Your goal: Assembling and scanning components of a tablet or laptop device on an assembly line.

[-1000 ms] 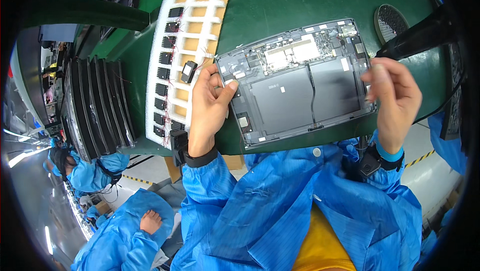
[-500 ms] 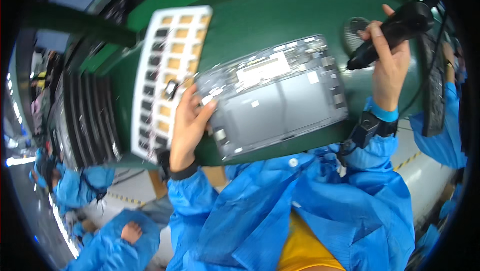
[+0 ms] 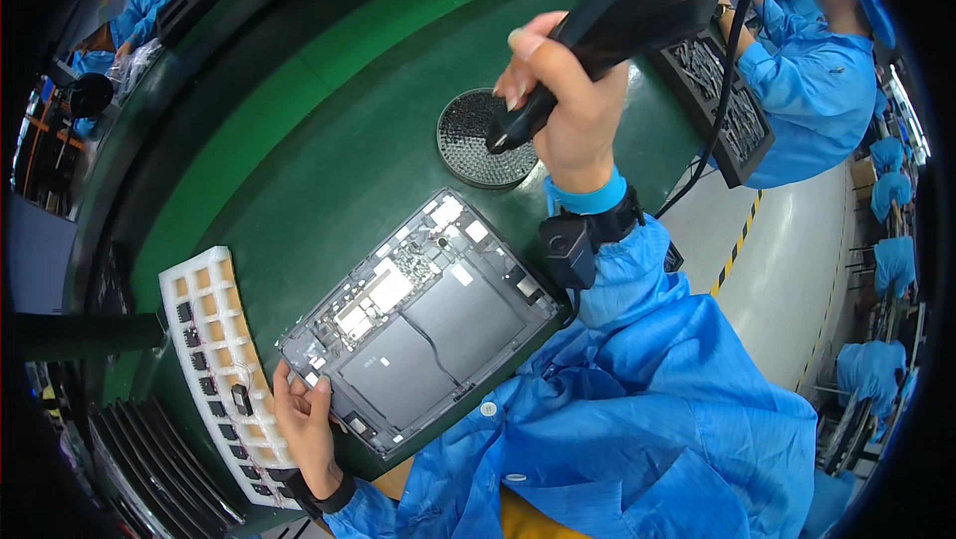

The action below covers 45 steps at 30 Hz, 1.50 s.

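An opened tablet or thin laptop body [image 3: 468, 310], with its circuit board and dark battery exposed, lies at a slant on the green bench. My left hand [image 3: 307, 429] grips its near-left corner, thumb on top and fingers along the edge. In my right hand [image 3: 578, 126] is a black electric screwdriver [image 3: 627, 21], its cable running up and off to the right. The screwdriver's tip points down over a round dimpled screw plate [image 3: 483, 165] beyond the body. Whether the tip touches the plate or carries a screw is too small to tell.
A white foam tray [image 3: 171, 285] of small black wired parts stands left of my left hand, beside stacked black trays [image 3: 149, 469]. Black bins [image 3: 737, 172] of small parts line the bench's right side. A co-worker in blue [image 3: 817, 91] sits beyond them.
My view has turned to the right. The screwdriver in my right hand has moved from beside the screw plate to over it. My left hand still holds the tablet's corner.
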Motion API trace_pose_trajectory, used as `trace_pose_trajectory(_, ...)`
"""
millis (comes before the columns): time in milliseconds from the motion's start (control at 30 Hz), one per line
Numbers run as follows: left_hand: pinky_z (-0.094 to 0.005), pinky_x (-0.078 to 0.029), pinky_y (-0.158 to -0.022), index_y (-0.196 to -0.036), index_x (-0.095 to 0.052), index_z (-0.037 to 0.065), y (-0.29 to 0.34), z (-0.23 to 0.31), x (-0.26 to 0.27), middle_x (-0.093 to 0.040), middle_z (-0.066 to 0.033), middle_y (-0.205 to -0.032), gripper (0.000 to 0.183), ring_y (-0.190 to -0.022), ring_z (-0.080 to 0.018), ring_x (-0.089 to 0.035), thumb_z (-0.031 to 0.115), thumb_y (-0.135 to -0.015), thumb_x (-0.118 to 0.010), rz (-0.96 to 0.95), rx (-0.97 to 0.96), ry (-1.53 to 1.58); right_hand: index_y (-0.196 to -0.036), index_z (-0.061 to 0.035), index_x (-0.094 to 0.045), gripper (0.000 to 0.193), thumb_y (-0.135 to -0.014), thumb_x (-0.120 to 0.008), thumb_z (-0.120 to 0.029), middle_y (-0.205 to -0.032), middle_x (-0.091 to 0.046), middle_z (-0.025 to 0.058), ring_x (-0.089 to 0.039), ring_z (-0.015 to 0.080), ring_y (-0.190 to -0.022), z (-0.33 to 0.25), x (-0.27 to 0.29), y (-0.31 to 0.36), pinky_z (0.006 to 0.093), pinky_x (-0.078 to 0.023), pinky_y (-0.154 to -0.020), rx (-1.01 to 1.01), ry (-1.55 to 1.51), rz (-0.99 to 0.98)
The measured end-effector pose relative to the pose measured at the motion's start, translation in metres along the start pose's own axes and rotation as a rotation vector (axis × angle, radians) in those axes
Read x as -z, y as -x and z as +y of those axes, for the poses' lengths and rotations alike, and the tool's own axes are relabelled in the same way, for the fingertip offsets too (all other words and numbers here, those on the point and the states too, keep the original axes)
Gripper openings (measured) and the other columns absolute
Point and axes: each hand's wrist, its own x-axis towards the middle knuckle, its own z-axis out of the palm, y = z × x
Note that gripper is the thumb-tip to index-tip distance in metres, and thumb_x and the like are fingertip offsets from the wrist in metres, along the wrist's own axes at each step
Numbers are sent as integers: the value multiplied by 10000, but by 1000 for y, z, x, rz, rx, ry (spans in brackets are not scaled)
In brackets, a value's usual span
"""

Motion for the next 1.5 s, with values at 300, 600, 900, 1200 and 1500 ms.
trace_pose_trajectory(300,-224,-447,-803,-1312,-319,-86,-2,6,-9,-626,-149,-1050,531,-910,-134,-598,-5,-852,-571,4,-28,117,-874,43,-559,148,-759,-597,-41,-563,-520,61,-500,140,-448,20,-10,12,284,-460,-494,2,-1,-86)
trace_pose_trajectory(600,-224,-434,-821,-1303,-333,-86,-1,1,-7,-627,-137,-1042,540,-912,-128,-592,3,-839,-593,23,-51,113,-850,37,-568,136,-745,-607,-39,-542,-528,66,-511,141,-445,24,-15,15,275,-447,-477,-33,-3,-113)
trace_pose_trajectory(900,-230,-435,-830,-1303,-336,-84,-3,5,-11,-625,-143,-1040,539,-915,-131,-592,8,-839,-594,-2,-60,125,-808,27,-576,117,-736,-621,-54,-536,-531,67,-516,139,-449,28,-13,15,273,-449,-479,-59,33,-114)
trace_pose_trajectory(1200,-237,-433,-840,-1309,-327,-83,-4,10,-12,-622,-152,-1050,538,-934,-142,-592,-8,-840,-579,-7,-64,122,-794,17,-566,113,-733,-626,-57,-532,-528,62,-514,137,-453,27,-16,11,275,-452,-484,-74,44,-150)
trace_pose_trajectory(1500,-182,-445,-675,-1321,-308,-68,2,5,-6,-614,-148,-1056,560,-821,-98,-583,-48,-831,-577,16,-3,173,-832,19,-597,90,-763,-631,-27,-547,-543,45,-522,133,-450,20,-24,18,254,-448,-480,63,-44,-104)
